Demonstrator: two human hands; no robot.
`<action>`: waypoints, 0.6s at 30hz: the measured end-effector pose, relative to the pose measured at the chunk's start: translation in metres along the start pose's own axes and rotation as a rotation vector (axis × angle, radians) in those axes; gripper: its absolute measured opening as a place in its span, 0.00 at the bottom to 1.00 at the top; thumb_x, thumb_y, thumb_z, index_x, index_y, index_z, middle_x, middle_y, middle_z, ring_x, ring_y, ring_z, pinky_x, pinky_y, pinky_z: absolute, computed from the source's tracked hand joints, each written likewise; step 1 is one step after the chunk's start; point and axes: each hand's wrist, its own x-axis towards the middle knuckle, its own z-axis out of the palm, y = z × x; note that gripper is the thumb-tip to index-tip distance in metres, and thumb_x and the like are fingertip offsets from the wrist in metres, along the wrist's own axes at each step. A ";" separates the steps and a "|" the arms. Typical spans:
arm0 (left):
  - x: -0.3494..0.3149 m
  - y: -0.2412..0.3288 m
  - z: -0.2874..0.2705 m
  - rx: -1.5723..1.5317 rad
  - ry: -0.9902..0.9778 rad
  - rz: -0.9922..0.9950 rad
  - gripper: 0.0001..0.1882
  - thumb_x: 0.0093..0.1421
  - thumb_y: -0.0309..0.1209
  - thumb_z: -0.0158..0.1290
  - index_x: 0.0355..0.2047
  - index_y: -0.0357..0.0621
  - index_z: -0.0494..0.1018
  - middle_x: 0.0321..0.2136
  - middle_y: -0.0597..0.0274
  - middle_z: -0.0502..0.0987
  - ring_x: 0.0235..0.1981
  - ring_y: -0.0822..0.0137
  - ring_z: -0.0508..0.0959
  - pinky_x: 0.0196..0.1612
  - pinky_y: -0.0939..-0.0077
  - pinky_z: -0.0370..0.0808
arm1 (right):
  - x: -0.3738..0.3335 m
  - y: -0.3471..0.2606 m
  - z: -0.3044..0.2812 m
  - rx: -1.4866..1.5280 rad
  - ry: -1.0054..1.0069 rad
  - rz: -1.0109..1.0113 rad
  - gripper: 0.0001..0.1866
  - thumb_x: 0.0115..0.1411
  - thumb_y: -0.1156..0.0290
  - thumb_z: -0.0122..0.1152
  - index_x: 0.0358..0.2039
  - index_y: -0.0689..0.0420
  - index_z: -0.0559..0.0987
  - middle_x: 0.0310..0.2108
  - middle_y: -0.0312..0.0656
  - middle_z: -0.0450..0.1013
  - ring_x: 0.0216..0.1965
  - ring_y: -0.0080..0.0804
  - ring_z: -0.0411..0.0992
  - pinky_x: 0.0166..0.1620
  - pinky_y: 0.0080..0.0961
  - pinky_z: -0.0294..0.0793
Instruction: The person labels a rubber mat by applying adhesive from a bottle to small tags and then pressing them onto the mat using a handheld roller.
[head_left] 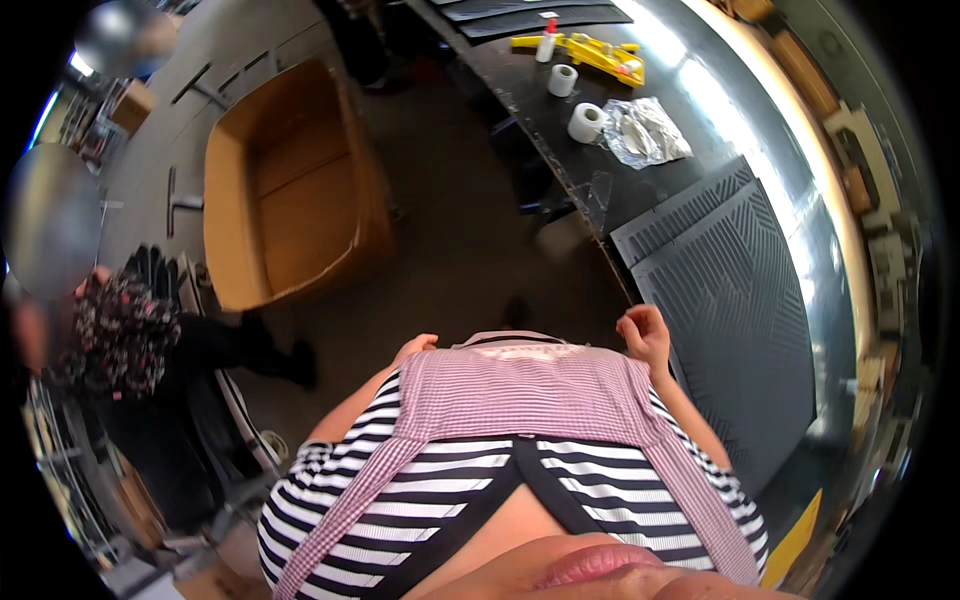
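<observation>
My right hand [645, 335] hovers by the edge of the dark table, its fingers curled in and nothing visible between them. Beside it on the tabletop lie overlapping black ribbed mats [735, 300]. My left hand [416, 346] is low at my left side, next to the checked apron [530, 392]. The apron hides part of that hand, so its grip does not show, and I see nothing in it.
Farther up the table are two white rolls [587, 123], crumpled silvery wrap [648, 132], a yellow tape dispenser [605, 58] and a red-capped bottle [547, 42]. A large open cardboard box [300, 190] stands on the floor. At left is another person [125, 330].
</observation>
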 end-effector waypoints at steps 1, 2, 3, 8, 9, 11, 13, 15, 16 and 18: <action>0.005 0.002 -0.008 0.261 -0.006 0.143 0.25 0.68 0.40 0.52 0.60 0.38 0.68 0.53 0.50 0.75 0.53 0.61 0.75 0.58 0.68 0.71 | 0.017 -0.010 0.008 0.023 0.007 0.027 0.05 0.62 0.78 0.60 0.38 0.60 0.74 0.30 0.36 0.76 0.32 0.20 0.75 0.37 0.18 0.74; 0.009 0.006 -0.015 0.503 -0.011 0.287 0.27 0.68 0.39 0.52 0.63 0.40 0.65 0.56 0.49 0.73 0.57 0.59 0.73 0.61 0.68 0.70 | 0.038 -0.017 0.016 0.039 -0.003 0.050 0.05 0.62 0.78 0.59 0.38 0.60 0.74 0.30 0.36 0.76 0.32 0.21 0.75 0.38 0.18 0.74; 0.019 0.016 -0.019 0.497 -0.010 0.287 0.28 0.67 0.38 0.54 0.64 0.40 0.65 0.57 0.48 0.72 0.58 0.57 0.73 0.62 0.67 0.69 | 0.058 -0.016 0.021 0.053 -0.014 0.028 0.04 0.63 0.78 0.59 0.38 0.61 0.74 0.30 0.36 0.76 0.33 0.21 0.75 0.39 0.18 0.73; 0.029 0.101 -0.032 0.516 0.114 0.238 0.32 0.62 0.33 0.61 0.64 0.41 0.64 0.59 0.44 0.70 0.60 0.55 0.72 0.64 0.65 0.69 | 0.169 -0.024 0.056 0.080 0.050 -0.032 0.04 0.63 0.78 0.59 0.38 0.61 0.75 0.29 0.35 0.76 0.31 0.20 0.74 0.37 0.18 0.73; 0.031 0.125 -0.037 0.507 0.145 0.293 0.33 0.59 0.30 0.63 0.64 0.41 0.65 0.58 0.44 0.71 0.58 0.55 0.75 0.61 0.64 0.71 | 0.191 -0.028 0.063 0.074 0.071 -0.050 0.04 0.63 0.78 0.59 0.38 0.61 0.75 0.28 0.35 0.76 0.31 0.20 0.74 0.37 0.18 0.73; 0.025 0.177 -0.032 0.454 0.220 0.355 0.31 0.62 0.30 0.61 0.63 0.39 0.65 0.56 0.45 0.73 0.54 0.57 0.77 0.57 0.66 0.74 | 0.232 -0.038 0.072 0.041 0.112 -0.096 0.04 0.62 0.78 0.60 0.38 0.62 0.76 0.28 0.35 0.76 0.29 0.18 0.73 0.35 0.16 0.71; 0.016 0.226 -0.032 0.506 0.242 0.480 0.30 0.63 0.32 0.59 0.63 0.38 0.65 0.55 0.46 0.74 0.52 0.59 0.78 0.56 0.67 0.75 | 0.265 -0.044 0.072 0.003 0.112 -0.123 0.04 0.62 0.78 0.61 0.38 0.62 0.77 0.29 0.35 0.77 0.30 0.18 0.73 0.35 0.16 0.72; 0.022 0.263 -0.035 0.482 0.299 0.579 0.28 0.63 0.31 0.58 0.62 0.38 0.66 0.54 0.48 0.75 0.49 0.64 0.78 0.54 0.69 0.75 | 0.287 -0.051 0.071 0.006 0.166 -0.147 0.04 0.62 0.78 0.61 0.38 0.62 0.78 0.29 0.35 0.77 0.31 0.18 0.74 0.37 0.16 0.73; 0.029 0.276 -0.037 0.429 0.286 0.582 0.28 0.63 0.30 0.58 0.62 0.38 0.66 0.53 0.49 0.76 0.49 0.65 0.78 0.54 0.69 0.75 | 0.295 -0.054 0.070 0.013 0.199 -0.151 0.04 0.62 0.78 0.61 0.38 0.62 0.78 0.29 0.35 0.78 0.31 0.18 0.74 0.37 0.16 0.73; 0.045 0.302 -0.041 0.330 0.251 0.587 0.26 0.64 0.29 0.58 0.61 0.38 0.67 0.53 0.51 0.76 0.49 0.66 0.78 0.54 0.71 0.75 | 0.300 -0.058 0.070 0.009 0.225 -0.123 0.04 0.62 0.78 0.61 0.38 0.62 0.78 0.29 0.36 0.78 0.32 0.18 0.75 0.38 0.16 0.73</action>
